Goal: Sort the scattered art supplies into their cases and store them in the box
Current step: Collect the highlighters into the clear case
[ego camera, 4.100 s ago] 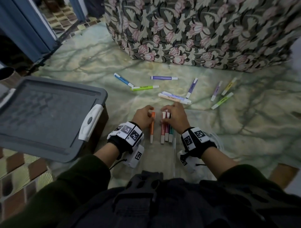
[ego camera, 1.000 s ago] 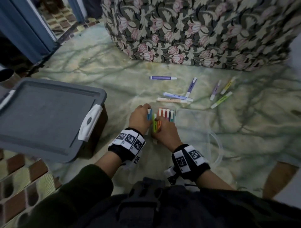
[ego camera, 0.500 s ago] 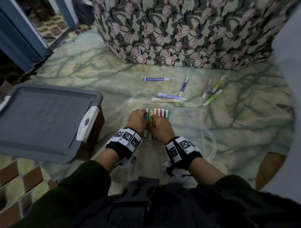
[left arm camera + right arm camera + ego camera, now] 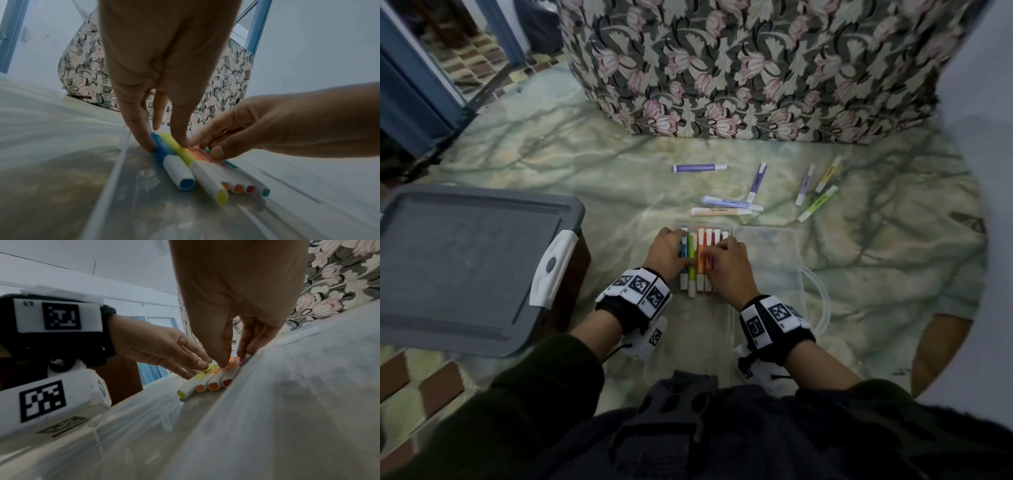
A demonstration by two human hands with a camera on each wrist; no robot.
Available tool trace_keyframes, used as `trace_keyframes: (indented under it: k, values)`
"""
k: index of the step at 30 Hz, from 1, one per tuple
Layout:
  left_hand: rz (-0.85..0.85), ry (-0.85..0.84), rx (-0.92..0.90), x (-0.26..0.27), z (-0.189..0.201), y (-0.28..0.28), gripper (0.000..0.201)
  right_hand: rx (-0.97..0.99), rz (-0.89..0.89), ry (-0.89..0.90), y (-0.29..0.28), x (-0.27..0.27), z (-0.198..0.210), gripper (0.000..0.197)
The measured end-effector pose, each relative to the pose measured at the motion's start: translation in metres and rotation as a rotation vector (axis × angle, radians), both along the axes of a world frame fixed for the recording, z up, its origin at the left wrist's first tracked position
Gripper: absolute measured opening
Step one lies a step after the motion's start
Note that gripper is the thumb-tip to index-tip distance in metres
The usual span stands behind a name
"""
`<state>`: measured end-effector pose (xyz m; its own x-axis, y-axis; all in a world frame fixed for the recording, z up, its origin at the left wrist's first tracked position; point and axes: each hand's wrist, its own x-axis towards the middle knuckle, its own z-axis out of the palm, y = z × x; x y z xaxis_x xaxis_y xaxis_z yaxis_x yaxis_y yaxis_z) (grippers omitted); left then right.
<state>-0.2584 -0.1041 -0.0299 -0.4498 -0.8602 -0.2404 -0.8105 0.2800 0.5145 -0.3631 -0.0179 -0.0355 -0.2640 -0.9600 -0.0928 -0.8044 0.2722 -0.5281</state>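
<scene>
1. Right now your left hand [image 4: 667, 249] lies over the left end of a row of markers, its straight fingertips [image 4: 151, 146] pressing down beside the blue marker with a white cap [image 4: 174, 167] and on the yellow-green marker [image 4: 197, 167] next to it; the hand is flat and curls round nothing.
2. Your right hand [image 4: 726, 263] covers the right part of the same row, its fingers only lightly bent and their tips [image 4: 223, 364] touching the orange markers [image 4: 213, 381]. It presses rather than grips.
3. Under both hands, the row of markers [image 4: 700, 260] lies side by side, touching, inside the clear plastic case [image 4: 767, 253] on the floor, packed towards its left side. From left to right you have blue, yellow-green, orange and red ones, with a teal one [image 4: 261, 188] at the far right.
4. Beyond the case, loose pens lie on the floor: a peach marker [image 4: 720, 211] and a pale blue marker [image 4: 732, 203] just past its far edge, a purple marker [image 4: 698, 168] further off, and another purple pen [image 4: 756, 181] tilted beside them.
5. Off to your right, well apart from the case, lie a lilac pen [image 4: 804, 185], a yellow pen [image 4: 827, 174] and a light green pen [image 4: 817, 204].
6. To your left stands the dark storage box with a grey lid and a white latch [image 4: 553, 269], the lid on top of it.
7. Everything rests on the pale green marbled floor [image 4: 585, 154], with a floral-covered piece of furniture [image 4: 739, 68] behind the pens.
</scene>
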Motion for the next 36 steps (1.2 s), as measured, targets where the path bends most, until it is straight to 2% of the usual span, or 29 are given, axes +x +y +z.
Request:
trace_keyframes:
  k: [4,7,12,15,18,22,26,29,33,36]
  values:
    - [-0.043,-0.010,-0.010,0.003,0.001,-0.002,0.056,-0.021,0.026,-0.054,-0.003,-0.009,0.001,0.028]
    - [-0.064,-0.017,-0.048,0.002,0.003,-0.006,0.044,-0.060,0.023,-0.111,-0.007,-0.017,0.007,0.028]
    - [-0.027,0.039,-0.054,-0.005,0.012,-0.032,0.024,-0.120,-0.069,-0.206,-0.023,-0.046,0.014,0.028]
    - [-0.031,0.097,-0.075,-0.016,0.017,-0.058,0.021,-0.141,-0.140,-0.174,-0.038,-0.068,0.013,0.030]
    - [-0.088,0.080,-0.133,-0.032,0.015,-0.089,0.031,-0.130,-0.218,-0.165,-0.057,-0.093,0.010,0.030]
    - [-0.064,-0.046,-0.227,-0.054,0.004,-0.127,0.053,-0.021,-0.260,-0.145,-0.083,-0.122,0.003,0.038]
    - [-0.088,-0.126,-0.148,-0.072,-0.006,-0.155,0.063,0.067,-0.237,-0.069,-0.105,-0.139,-0.001,0.041]
    - [-0.106,-0.174,-0.151,-0.077,-0.010,-0.168,0.051,0.127,-0.235,-0.038,-0.119,-0.143,0.002,0.035]
    - [-0.061,-0.059,-0.163,-0.071,-0.007,-0.172,0.031,0.128,-0.227,0.024,-0.127,-0.137,0.006,0.022]
    - [-0.030,0.044,-0.129,-0.062,-0.005,-0.166,0.026,0.082,-0.248,-0.010,-0.127,-0.131,0.010,0.021]
